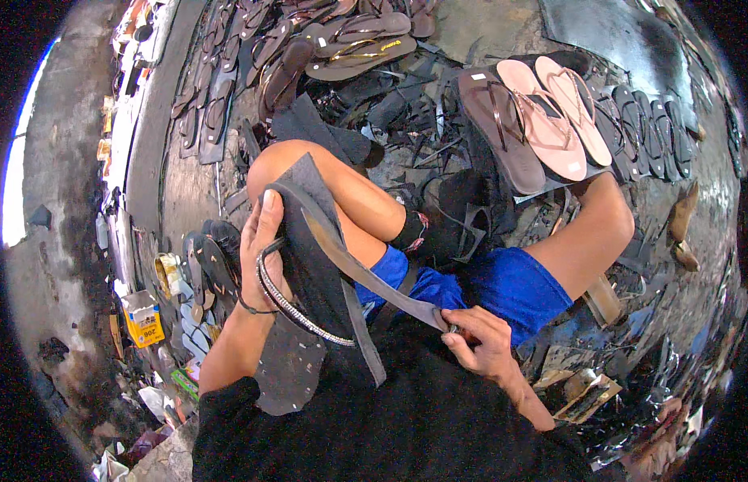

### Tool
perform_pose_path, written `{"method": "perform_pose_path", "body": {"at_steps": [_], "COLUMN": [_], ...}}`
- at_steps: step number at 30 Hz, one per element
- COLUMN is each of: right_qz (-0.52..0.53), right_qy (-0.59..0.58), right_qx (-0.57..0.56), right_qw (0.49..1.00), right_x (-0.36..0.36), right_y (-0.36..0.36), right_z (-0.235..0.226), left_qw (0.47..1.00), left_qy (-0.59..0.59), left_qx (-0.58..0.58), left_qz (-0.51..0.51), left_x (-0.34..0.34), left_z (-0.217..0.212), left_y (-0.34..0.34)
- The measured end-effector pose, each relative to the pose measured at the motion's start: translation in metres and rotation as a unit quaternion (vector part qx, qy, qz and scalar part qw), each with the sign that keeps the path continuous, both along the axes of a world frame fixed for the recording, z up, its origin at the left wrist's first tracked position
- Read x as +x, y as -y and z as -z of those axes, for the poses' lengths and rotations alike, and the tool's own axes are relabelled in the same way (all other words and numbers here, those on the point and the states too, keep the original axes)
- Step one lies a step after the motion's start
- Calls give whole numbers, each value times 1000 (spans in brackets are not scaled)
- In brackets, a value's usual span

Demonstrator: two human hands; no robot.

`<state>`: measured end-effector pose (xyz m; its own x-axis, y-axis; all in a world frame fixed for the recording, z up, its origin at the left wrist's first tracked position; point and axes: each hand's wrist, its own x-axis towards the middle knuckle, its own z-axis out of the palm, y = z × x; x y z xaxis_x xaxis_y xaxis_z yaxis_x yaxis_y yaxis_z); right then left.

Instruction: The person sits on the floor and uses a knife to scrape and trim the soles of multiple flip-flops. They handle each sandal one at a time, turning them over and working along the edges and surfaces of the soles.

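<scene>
Centre frame: left hand wrapped around edge of dark sandal sole, thumb up near toe, studded strap looped beside it. Right hand lower centre, fingers pinched shut on grey strap stretched across sole. Bare knee behind sole blocks floor view. Upper right: pink sandals, brown sandal. Upper centre: brown sandals heap. Left edge: yellow box.
</scene>
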<state>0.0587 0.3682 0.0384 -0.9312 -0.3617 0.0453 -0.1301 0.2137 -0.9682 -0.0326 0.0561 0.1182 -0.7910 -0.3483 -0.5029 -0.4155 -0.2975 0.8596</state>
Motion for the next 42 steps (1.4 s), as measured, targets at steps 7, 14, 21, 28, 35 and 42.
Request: {"method": "perform_pose_path", "body": {"at_steps": [7,14,21,28,35,42], "right_qz": [36,-8,-89,-171,30,238], "right_qy": [8,-9,0,-46,110,38], "right_qx": [67,71,67,65,-85,56], "right_qw": [997,997,994,982,990,969], "right_x": [-25,-92,-144,-185,-196,-86], "right_y": [8,11,16,31,-2,-31], "right_z": [-20,-69,-104,-117,-91,-26], "left_qw": [994,970,966,971,970,916], "left_qy": [-47,-51,-62,-62,-157,-161], "left_qx": [-82,-141,-47,-23,182,347], "left_qz": [49,190,246,230,38,-123], "left_x": [0,-5,-7,-6,-36,-44], "left_z": [-9,-11,-25,-39,-55,24], "left_y": [-17,-24,-35,-49,-46,-110]}}
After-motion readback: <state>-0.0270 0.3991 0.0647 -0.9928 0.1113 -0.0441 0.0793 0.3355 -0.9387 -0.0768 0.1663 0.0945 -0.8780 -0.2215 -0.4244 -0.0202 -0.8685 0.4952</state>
